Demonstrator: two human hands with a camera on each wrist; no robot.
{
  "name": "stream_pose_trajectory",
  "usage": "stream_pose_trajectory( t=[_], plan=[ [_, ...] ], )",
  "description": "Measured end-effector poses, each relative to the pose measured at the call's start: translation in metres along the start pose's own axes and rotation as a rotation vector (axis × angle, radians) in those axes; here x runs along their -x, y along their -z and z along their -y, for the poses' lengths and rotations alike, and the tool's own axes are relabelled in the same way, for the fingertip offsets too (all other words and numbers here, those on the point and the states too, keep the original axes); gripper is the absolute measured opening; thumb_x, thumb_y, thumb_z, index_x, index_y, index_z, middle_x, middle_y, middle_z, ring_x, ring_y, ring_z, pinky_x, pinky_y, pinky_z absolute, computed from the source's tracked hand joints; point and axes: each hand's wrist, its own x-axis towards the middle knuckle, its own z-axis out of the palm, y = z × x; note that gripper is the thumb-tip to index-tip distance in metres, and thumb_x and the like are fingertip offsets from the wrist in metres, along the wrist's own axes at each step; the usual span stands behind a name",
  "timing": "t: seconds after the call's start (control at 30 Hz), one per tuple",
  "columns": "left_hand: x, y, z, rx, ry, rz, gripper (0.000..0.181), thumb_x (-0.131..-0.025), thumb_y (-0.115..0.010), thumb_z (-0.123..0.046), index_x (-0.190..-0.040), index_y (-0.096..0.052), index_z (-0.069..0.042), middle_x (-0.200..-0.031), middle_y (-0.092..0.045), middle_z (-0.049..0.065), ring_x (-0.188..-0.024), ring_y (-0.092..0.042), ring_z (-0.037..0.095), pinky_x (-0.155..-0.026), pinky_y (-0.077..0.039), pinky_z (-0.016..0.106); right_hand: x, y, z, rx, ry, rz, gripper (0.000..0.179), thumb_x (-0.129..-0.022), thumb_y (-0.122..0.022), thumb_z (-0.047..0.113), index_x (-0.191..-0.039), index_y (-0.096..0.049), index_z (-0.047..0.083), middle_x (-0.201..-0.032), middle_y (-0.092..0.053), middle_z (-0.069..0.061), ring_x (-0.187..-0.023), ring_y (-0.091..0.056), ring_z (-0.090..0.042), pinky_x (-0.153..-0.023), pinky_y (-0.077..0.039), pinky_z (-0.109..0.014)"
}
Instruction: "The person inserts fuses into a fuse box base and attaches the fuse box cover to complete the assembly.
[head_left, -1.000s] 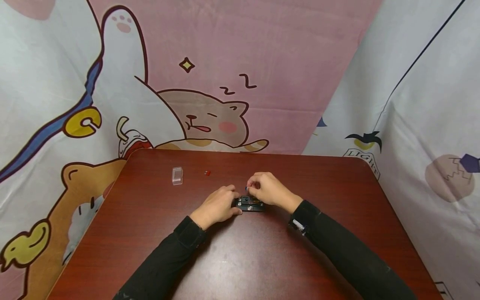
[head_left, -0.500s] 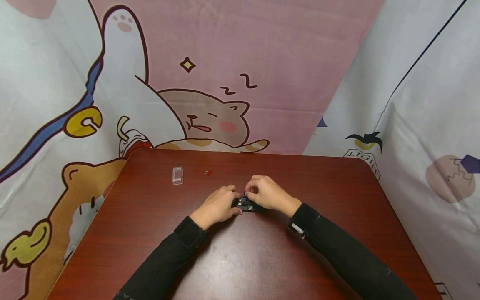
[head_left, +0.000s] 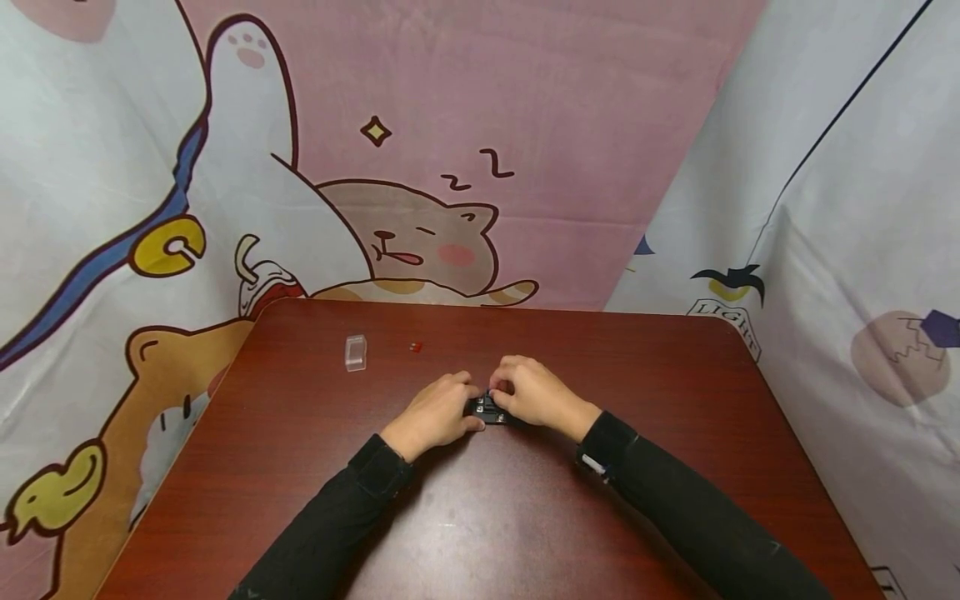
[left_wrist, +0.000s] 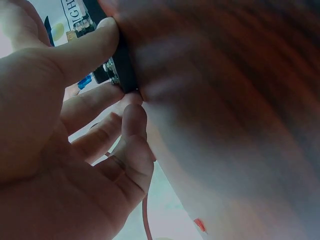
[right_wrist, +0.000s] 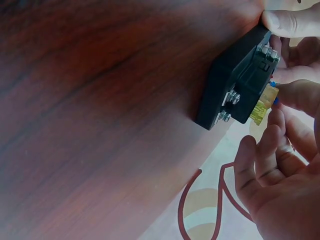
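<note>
A black fuse block (head_left: 489,410) with metal screw terminals stands on the table between both hands. My left hand (head_left: 435,412) holds its left end, thumb on the near side and fingers at the far side. My right hand (head_left: 542,392) is over the block's right part, pinching a small blue blade fuse (left_wrist: 84,81) at its top. In the right wrist view, a yellow fuse (right_wrist: 258,112) and a tan fuse (right_wrist: 270,94) stick up from the block. Whether the blue fuse sits in its slot is hidden by the fingers.
A clear plastic cover (head_left: 356,352) lies at the back left of the brown table (head_left: 637,367). Right of it lies a small red fuse (head_left: 416,346). A printed cartoon cloth (head_left: 562,150) hangs behind the table's far edge.
My right hand has moved slightly left and down with the blue fuse, from above the block's back edge onto the block. The left hand keeps its hold in place.
</note>
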Motion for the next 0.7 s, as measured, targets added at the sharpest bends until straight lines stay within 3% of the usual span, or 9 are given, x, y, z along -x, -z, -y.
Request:
stream_pose_trajectory(
  t=[0.27,0.7],
  plan=[
    [0.0009,0.0021,-0.0023,0.005,0.001,0.006,0.037,-0.092,-0.092,-0.036,-0.122,-0.083,-0.015,-0.111,-0.065,0.002,-0.097,-0.062,0.019,-0.090,-0.056,0.042,0.0014,0.0010,0.0037,0.009,0.023,-0.004,0.003,-0.100,-0.080,0.020,-0.099,-0.083,0.019,-0.097,-0.070,0.007,-0.092,-0.063,-0.012,-0.083,-0.054,-0.032],
    [0.0005,0.0013,-0.0019,0.008,0.000,0.002,0.037,-0.092,-0.092,-0.036,-0.121,-0.083,-0.015,-0.109,-0.064,0.001,-0.095,-0.060,0.019,-0.088,-0.055,0.041,-0.0005,0.0025,0.0053,-0.014,-0.005,0.002,0.006,-0.099,-0.083,0.017,-0.093,-0.081,0.019,-0.091,-0.069,0.008,-0.086,-0.059,-0.009,-0.077,-0.050,-0.027]
  ],
)
